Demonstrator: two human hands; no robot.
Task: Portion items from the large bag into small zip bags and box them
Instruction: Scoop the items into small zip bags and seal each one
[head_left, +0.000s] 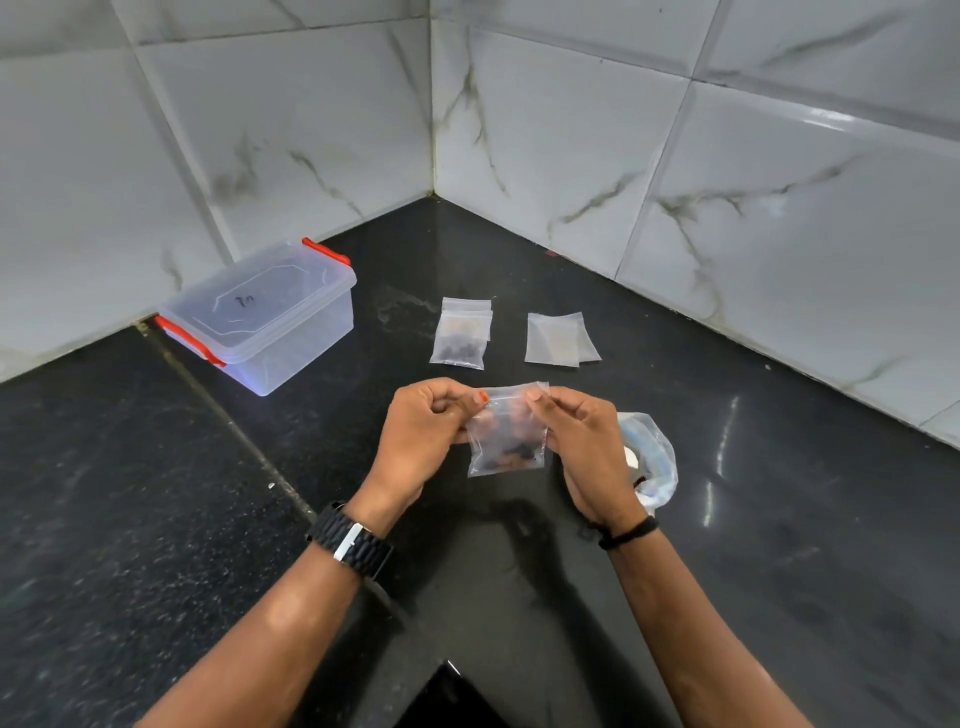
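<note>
A small clear zip bag (506, 447) with dark items at its bottom hangs between my hands above the black counter. My left hand (421, 441) pinches its top left edge and my right hand (587, 447) pinches its top right edge. Behind my right hand the large crumpled bag (654, 462) lies on the counter. Further back sits a stack of filled small bags (460, 335), and to its right a pile of empty small bags (558, 338). A clear plastic box (265, 317) with red clips stands at the back left, its lid on.
The black stone counter (779, 519) fills a corner between two white marble-tiled walls (571, 130). A seam in the counter runs diagonally past the box toward my left wrist. A dark gap shows at the counter's near edge.
</note>
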